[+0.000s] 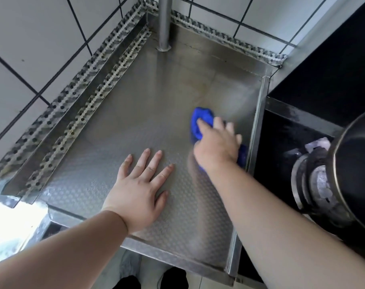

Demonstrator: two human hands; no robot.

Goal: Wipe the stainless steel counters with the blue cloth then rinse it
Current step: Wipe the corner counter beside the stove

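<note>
Pressing down on the blue cloth (200, 122), the right hand (217, 144) has its fingers curled over it near the right edge of the steel counter (135, 113). The left hand (139, 188) lies flat on the counter, fingers spread, holding nothing. A dark pot (352, 170) sits on the stove (315, 184) beside the counter.

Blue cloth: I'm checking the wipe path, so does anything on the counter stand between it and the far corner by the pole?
Nothing visible does. The right hand presses the blue cloth near the counter's right rim; bare steel runs to the pole. The left hand lies flat, nearer the front.
</note>
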